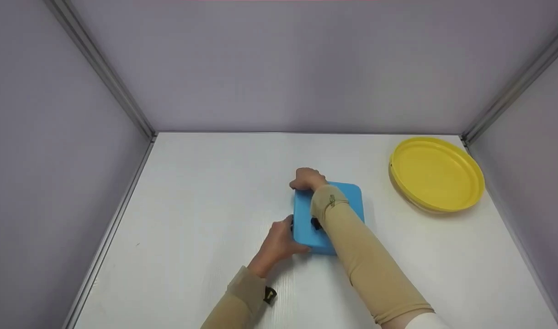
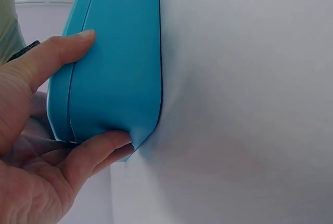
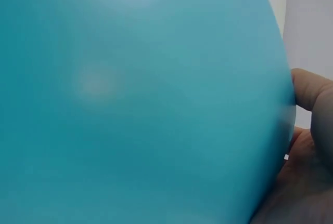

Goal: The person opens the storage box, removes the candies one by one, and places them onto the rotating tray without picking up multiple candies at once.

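A flat blue box [image 1: 351,201] with rounded corners lies on the white table [image 1: 205,205], a seam running round its side [image 2: 114,68]. My left hand [image 1: 279,242] grips its near left corner, thumb on the top edge and fingers [image 2: 99,148] under the lower edge. My right hand [image 1: 307,179] reaches across the box and curls over its far left corner. The right wrist view is almost filled by the blue box [image 3: 140,99], with the fingers [image 3: 312,91] wrapped round its edge at the right.
A yellow round lid or plate [image 1: 436,173] lies at the back right of the table, near the corner. Grey partition walls enclose the table on the left, back and right.
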